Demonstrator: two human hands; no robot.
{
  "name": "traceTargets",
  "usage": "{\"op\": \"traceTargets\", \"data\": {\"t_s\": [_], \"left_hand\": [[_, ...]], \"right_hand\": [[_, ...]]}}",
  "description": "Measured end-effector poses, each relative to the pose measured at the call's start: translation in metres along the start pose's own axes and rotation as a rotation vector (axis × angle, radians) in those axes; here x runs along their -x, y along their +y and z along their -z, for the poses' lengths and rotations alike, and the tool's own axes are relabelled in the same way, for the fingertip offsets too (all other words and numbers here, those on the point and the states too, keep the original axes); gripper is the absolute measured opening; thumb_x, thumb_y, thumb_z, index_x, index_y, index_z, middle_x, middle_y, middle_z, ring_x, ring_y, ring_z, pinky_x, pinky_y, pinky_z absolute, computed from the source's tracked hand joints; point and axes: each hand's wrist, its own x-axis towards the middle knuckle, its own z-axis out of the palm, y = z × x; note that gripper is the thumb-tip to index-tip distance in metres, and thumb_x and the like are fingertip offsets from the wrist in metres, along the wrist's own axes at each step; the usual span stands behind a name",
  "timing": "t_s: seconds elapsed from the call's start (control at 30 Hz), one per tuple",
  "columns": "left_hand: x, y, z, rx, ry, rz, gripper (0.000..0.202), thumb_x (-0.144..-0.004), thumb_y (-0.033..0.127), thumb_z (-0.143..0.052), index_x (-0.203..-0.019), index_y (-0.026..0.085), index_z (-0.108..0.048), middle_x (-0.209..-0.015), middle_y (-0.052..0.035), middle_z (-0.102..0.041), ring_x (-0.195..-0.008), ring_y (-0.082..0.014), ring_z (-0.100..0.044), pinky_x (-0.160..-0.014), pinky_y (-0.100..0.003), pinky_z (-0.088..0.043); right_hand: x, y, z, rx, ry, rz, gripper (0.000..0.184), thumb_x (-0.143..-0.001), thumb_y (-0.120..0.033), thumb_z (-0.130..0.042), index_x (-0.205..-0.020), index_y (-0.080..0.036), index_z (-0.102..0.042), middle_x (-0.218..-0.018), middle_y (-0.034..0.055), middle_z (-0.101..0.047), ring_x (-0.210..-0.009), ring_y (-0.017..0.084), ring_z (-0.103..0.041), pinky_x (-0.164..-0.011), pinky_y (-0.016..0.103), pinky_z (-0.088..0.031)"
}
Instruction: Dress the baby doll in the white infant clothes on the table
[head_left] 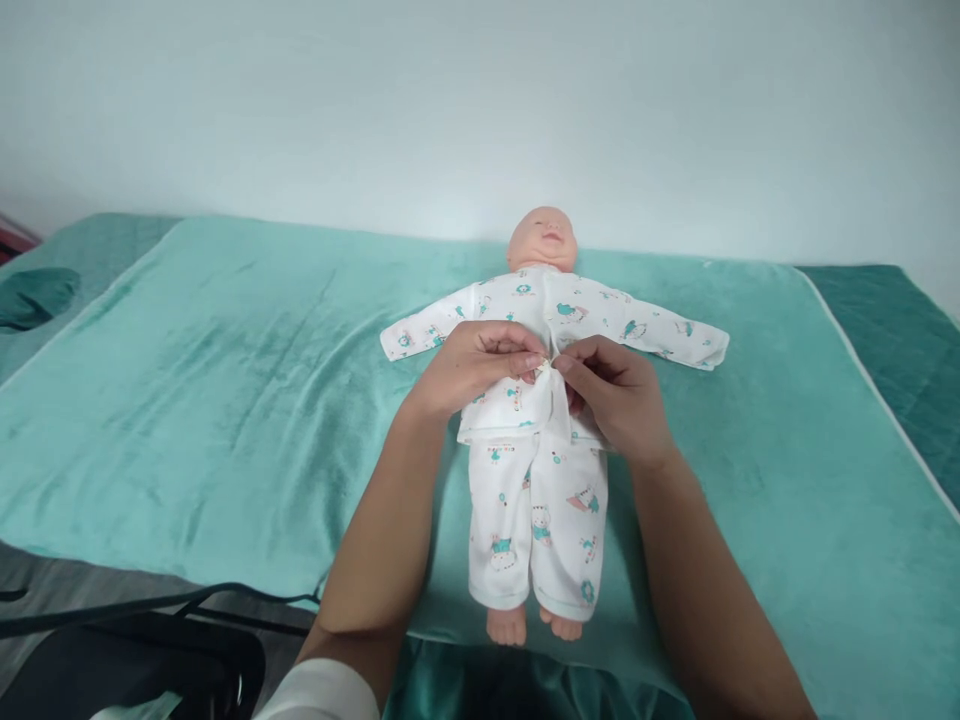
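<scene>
A baby doll (pixel 551 235) lies on its back, head toward the wall, feet toward me. It wears a white printed shirt (pixel 514 400) with both sleeves spread out, and matching trousers (pixel 499 520). My left hand (pixel 487 365) pinches the front edge of the shirt at the belly. From the other side my right hand (pixel 611 385) pinches the same spot, its fingertips almost meeting the left ones. Something small and pale, perhaps a tie or fastener, shows between the fingertips; its exact form is hidden. Below the hands the shirt's front hangs slightly parted.
A smooth turquoise cover (pixel 225 400) lies under the doll, over a darker green quilted one (pixel 900 350). Behind stands a pale wall (pixel 450 110). At lower left are a black chair-like object (pixel 142 665) and dark cables (pixel 232 592) above the floor.
</scene>
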Motion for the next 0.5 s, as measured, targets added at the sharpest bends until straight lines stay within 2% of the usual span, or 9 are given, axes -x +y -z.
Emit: {"op": "traceTargets", "data": {"t_s": [0.2,0.5], "left_hand": [[-0.0007,-0.0005,0.0005,-0.001,0.008,0.015,0.017,-0.079,0.036,-0.083,-0.086,0.02,-0.08,-0.074,-0.0041,-0.074,-0.069,-0.0151,-0.069,-0.06,-0.026,-0.054],[-0.0008,-0.0031,-0.0004,0.069,-0.033,-0.015,0.019,-0.079,0.033,-0.085,-0.086,0.016,-0.078,-0.076,-0.0033,-0.074,-0.071,-0.012,-0.068,-0.066,-0.024,-0.056]], "right_hand": [[0.0011,-0.0022,-0.0009,0.013,0.01,-0.033,0.026,-0.09,-0.044,-0.074,-0.079,-0.02,-0.069,-0.058,-0.0029,-0.061,-0.051,0.01,-0.055,-0.051,0.024,-0.048],[0.0,-0.0053,-0.0033,-0.023,0.021,-0.075,0.031,-0.09,-0.045,-0.073,-0.075,-0.019,-0.072,-0.061,0.0002,-0.067,-0.051,0.01,-0.057,-0.049,0.022,-0.049]]}}
